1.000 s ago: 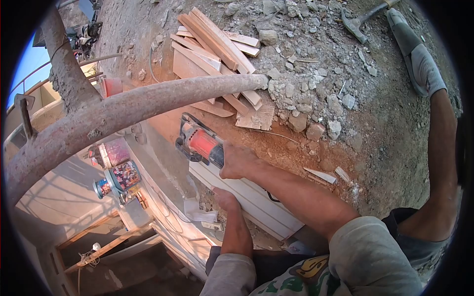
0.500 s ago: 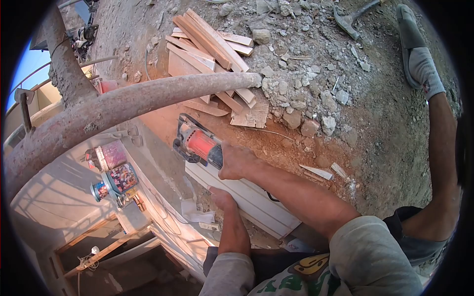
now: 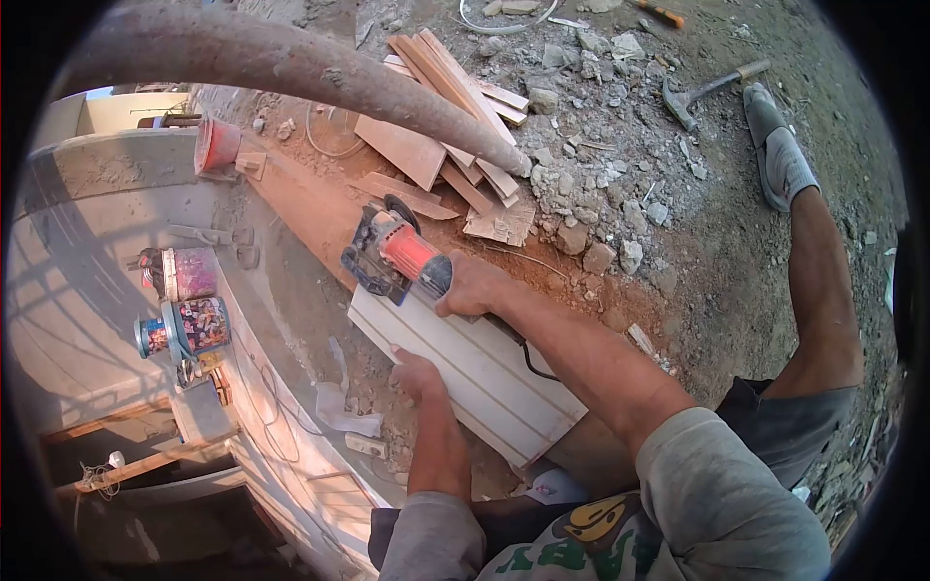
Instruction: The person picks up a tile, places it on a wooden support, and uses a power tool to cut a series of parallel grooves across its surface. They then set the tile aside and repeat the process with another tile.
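Note:
My right hand (image 3: 473, 286) is wrapped around the rear body of a red and black handheld tile cutter (image 3: 407, 254). The cutter rests at the far end of a long white tile (image 3: 475, 373) with thin brown stripes. My left hand (image 3: 418, 376) grips the tile's left edge, with some of its fingers hidden beneath. The near end of the tile lies by my lap. A black cord (image 3: 539, 364) runs back from the cutter under my right forearm. Whether the blade touches the tile is hidden.
A thick pole (image 3: 320, 70) crosses above a pile of cut tile strips (image 3: 455, 92). A hammer (image 3: 693, 100) lies on rubble near my foot. To the left stand paint buckets (image 3: 201, 324) by a ledge above an open pit (image 3: 165, 518). A red bucket (image 3: 216, 145) stands farther back.
My view has shifted, so the pole appears higher and the buckets farther left. The cutter's front has turned somewhat, and more of the striped tile shows. Both hands keep their holds.

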`<state>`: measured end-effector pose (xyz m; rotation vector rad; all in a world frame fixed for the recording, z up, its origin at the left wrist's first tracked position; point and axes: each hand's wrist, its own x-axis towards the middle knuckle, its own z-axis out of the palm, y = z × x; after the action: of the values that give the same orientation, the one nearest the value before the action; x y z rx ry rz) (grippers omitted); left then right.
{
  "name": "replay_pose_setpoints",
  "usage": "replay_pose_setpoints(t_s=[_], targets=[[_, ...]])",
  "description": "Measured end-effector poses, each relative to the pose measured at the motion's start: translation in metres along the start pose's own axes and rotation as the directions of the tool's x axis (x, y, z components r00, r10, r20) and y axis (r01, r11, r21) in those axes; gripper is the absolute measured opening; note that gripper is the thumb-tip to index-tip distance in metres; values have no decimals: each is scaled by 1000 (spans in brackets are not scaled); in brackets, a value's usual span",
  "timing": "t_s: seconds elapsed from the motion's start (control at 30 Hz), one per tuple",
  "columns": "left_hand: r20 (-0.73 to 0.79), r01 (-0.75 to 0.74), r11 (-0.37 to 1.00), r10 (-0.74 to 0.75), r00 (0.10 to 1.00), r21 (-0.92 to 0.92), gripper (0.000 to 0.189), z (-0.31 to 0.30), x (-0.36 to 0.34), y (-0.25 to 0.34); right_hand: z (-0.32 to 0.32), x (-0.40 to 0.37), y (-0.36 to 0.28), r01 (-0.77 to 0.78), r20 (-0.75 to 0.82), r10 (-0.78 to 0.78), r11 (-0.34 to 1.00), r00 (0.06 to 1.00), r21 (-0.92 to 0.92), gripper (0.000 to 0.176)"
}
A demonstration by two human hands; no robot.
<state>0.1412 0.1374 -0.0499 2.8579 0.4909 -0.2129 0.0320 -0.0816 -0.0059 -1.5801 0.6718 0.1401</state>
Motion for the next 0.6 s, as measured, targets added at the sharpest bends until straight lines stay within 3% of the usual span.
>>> replay_pose_setpoints(t_s=[0.13, 0.33, 0.5, 0.6], targets=[[-5, -24, 992, 24, 1000, -125, 84, -3, -1, -4, 8, 3, 0, 60, -45, -60, 998, 997, -10, 89], [41, -221, 935, 241, 970, -277, 92, 13, 30, -30, 11, 8, -1, -27, -75, 23, 998, 997, -60, 92], [93, -218, 764, 340, 936, -607, 91, 14, 28, -32, 12, 9, 2, 4, -79, -9, 998, 997, -61, 87], [104, -214, 779, 336, 936, -590, 94, 12, 28, -31, 10, 3, 2, 37, -68, -40, 998, 997, -41, 85]])
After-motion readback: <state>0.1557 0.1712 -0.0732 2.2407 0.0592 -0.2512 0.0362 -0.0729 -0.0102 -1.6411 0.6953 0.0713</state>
